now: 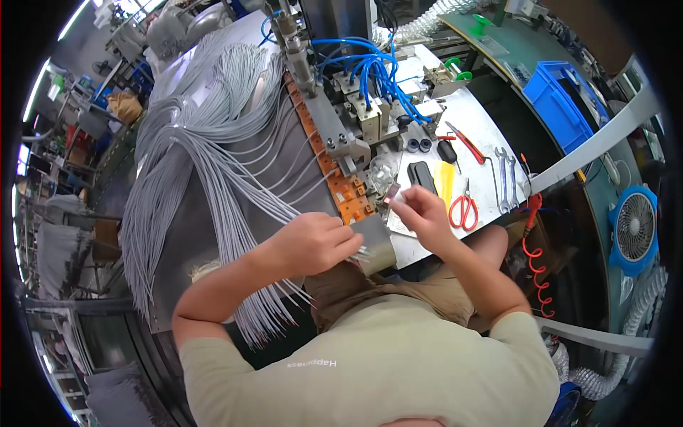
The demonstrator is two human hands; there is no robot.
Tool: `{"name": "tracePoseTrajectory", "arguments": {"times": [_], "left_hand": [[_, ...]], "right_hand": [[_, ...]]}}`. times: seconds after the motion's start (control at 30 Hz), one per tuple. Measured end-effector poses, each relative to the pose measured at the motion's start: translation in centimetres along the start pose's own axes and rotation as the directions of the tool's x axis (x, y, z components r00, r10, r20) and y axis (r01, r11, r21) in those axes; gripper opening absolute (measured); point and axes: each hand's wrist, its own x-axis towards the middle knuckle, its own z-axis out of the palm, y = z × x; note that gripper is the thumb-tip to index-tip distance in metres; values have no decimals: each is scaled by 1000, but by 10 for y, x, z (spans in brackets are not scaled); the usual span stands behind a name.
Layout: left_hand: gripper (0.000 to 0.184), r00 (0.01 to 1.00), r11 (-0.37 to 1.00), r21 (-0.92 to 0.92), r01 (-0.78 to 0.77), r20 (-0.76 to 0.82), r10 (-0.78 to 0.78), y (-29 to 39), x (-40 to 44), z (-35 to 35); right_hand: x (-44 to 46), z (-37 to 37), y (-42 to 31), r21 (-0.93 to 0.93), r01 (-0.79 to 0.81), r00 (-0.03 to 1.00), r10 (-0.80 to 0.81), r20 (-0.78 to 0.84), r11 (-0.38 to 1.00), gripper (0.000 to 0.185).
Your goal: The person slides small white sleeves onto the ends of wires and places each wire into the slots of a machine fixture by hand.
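Observation:
My left hand (313, 243) is closed around a few grey cables (363, 252), whose ends poke out past the fingers. Just right of it, my right hand (425, 219) pinches a small shiny piece (392, 192) too small to name. Close to both hands lies the near end of an orange perforated rail (350, 196), with a grey metal block (373, 238) beside it. A large bundle of grey cables (206, 153) spreads over the bench on the left, some running up to the rail.
Blue air tubes (370, 67) feed the machine (334, 128) ahead. On the white tabletop lie red-handled scissors (464, 211), wrenches (506, 178), a yellow strip (445, 181) and a black case (421, 175). A blue crate (558, 107), a fan (634, 231) and a coiled red hose (538, 274) are to the right.

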Motion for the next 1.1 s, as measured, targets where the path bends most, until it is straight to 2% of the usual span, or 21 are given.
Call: {"name": "tracePoseTrajectory", "arguments": {"times": [0.03, 0.07, 0.1, 0.13, 0.17, 0.2, 0.23, 0.27, 0.3, 0.37, 0.4, 0.5, 0.57, 0.67, 0.77, 0.93, 1.1], "left_hand": [[12, 980, 962, -218, 165, -77, -186, -2, 3, 5], [12, 920, 848, -438, 297, -105, -377, -4, 5, 10], [13, 827, 667, -638, 385, -83, -557, -5, 4, 13], [13, 827, 664, -642, 383, -81, -556, -10, 2, 11], [14, 729, 341, -781, 523, 203, -654, -19, -3, 8], [15, 599, -25, -787, 616, 489, -634, -30, -8, 5], [16, 457, -381, -660, 647, 737, -498, -36, -12, 4], [16, 456, -388, -659, 644, 738, -497, -37, -16, 6], [17, 512, -268, -730, 629, 648, -564, -37, -18, 10], [18, 619, -5, -821, 571, 434, -654, -36, -19, 14], [18, 620, -7, -824, 566, 432, -655, -35, -19, 15], [16, 520, -68, -768, 636, 492, -698, -30, -11, 6], [16, 547, -32, -784, 621, 462, -698, -28, -13, 10], [16, 609, 44, -813, 580, 397, -687, -30, -11, 12], [16, 632, 249, -705, 664, 353, -689, -28, -12, 11], [16, 614, 231, -700, 676, 361, -702, -27, -14, 13], [15, 650, 258, -726, 637, 326, -686, -29, -12, 14]], "right_hand": [[8, 11, 0, 0, 8, 1000, -8, -6, 1000, 13], [16, 22, 0, 74, 17, 997, -12, -72, 997, 12], [21, 32, 0, 147, 29, 991, -8, -137, 989, 11], [23, 36, 1, 216, 40, 980, 4, -198, 975, 11], [19, 39, 2, 215, 37, 980, 7, -199, 976, 11], [12, 44, 2, -15, 132, 974, -132, -183, 991, 11], [5, 49, 2, -240, 224, 956, -261, -133, 945, 11], [1, 52, 3, -446, 309, 927, -370, -55, 840, 11], [0, 53, 3, -449, 302, 931, -362, -51, 841, 11], [2, 53, 1, -563, 415, 875, -484, 30, 715, 12], [3, 52, 0, -612, 468, 838, -541, 77, 638, 13], [7, 50, -7, -659, 438, 863, -491, 118, 612, 13], [8, 52, -6, -679, 419, 875, -468, 125, 602, 14], [16, 61, -3, -722, 470, 826, -542, 155, 509, 14], [15, 62, -7, -676, 432, 861, -496, 112, 597, 13], [12, 63, -7, -605, 352, 917, -393, 71, 714, 11], [12, 62, -2, -600, 358, 915, -397, 73, 716, 14]]}}
